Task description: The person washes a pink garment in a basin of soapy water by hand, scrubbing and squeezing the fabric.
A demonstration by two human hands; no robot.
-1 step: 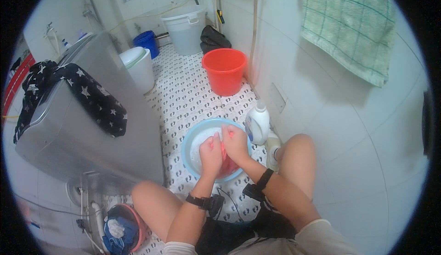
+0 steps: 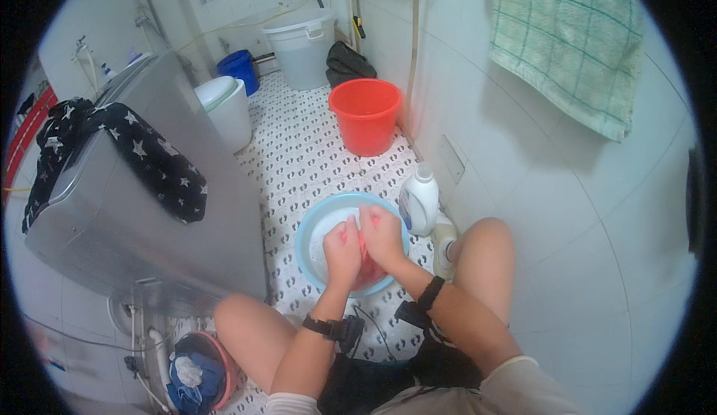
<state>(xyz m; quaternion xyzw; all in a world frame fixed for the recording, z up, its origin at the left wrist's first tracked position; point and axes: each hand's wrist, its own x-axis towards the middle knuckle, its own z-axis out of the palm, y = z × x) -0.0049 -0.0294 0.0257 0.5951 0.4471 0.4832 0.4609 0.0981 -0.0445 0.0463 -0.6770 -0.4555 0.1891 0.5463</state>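
Note:
A light-blue basin point(image 2: 302, 247) with sudsy water stands on the floor between my knees. Over it, my left hand point(image 2: 342, 248) and my right hand point(image 2: 382, 234) are closed side by side, thumbs up, gripping a wet red cloth point(image 2: 371, 271). The cloth's lower part hangs between my wrists into the basin. Its upper part is mostly hidden inside my fists. Just right of the rim stands a white detergent bottle point(image 2: 420, 202) with a handle.
Beyond the basin is a red bucket point(image 2: 366, 120). A grey washing machine point(image 2: 172, 243) on the left has a black star-patterned cloth point(image 2: 149, 150) draped over it. A bucket of clothes point(image 2: 198, 378) sits at lower left. A green checked towel point(image 2: 567, 45) hangs at right.

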